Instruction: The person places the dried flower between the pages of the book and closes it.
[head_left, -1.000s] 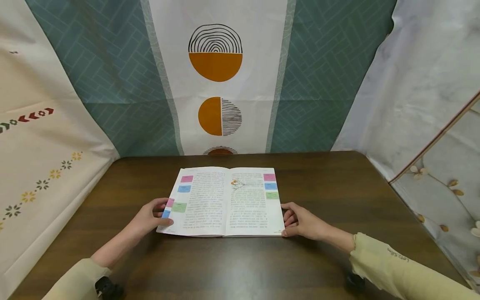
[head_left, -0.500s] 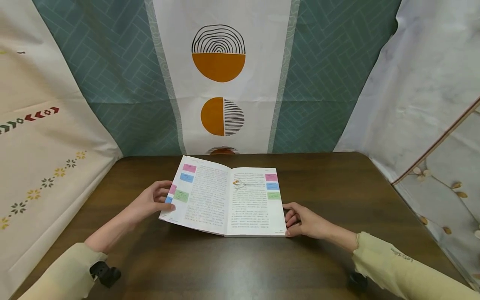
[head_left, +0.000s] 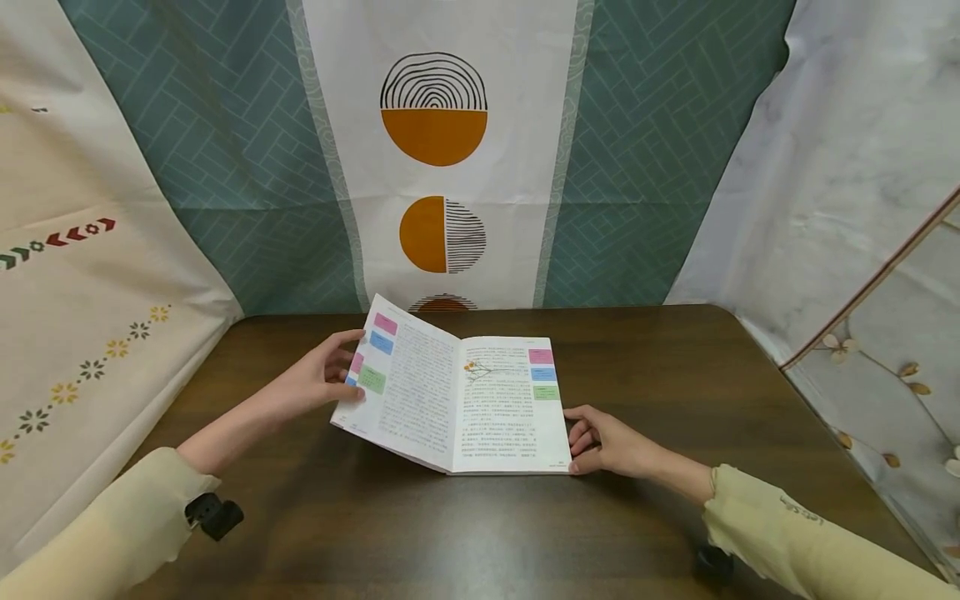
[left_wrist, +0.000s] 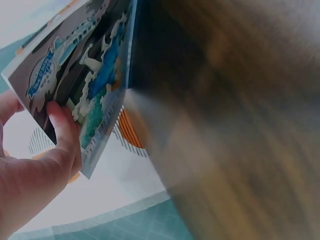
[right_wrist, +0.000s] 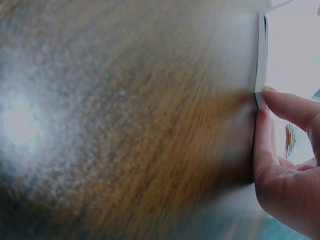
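An open book (head_left: 502,417) with printed text and pink, blue and green labels along its outer margins lies on the dark wooden table. Its left half is tilted up off the tabletop, while the right half stays flat. My left hand (head_left: 326,375) pinches the outer edge of that raised half, thumb on the page and fingers behind. In the left wrist view those fingers touch the illustrated cover (left_wrist: 95,75). At the lower right corner, my right hand (head_left: 611,442) pinches the book's edge; in the right wrist view the thumb and fingers (right_wrist: 264,135) hold it between them.
The brown table (head_left: 465,533) reaches back to a green and white patterned cloth (head_left: 450,183). Pale cloth (head_left: 97,283) hangs at the left and a marbled floral cloth (head_left: 862,250) at the right. A small black device (head_left: 213,515) sits at the left wrist.
My left hand has moved up and to the right, lifting the book's left half from near flat to a tilt. The right hand holds nearly the same place at the right edge.
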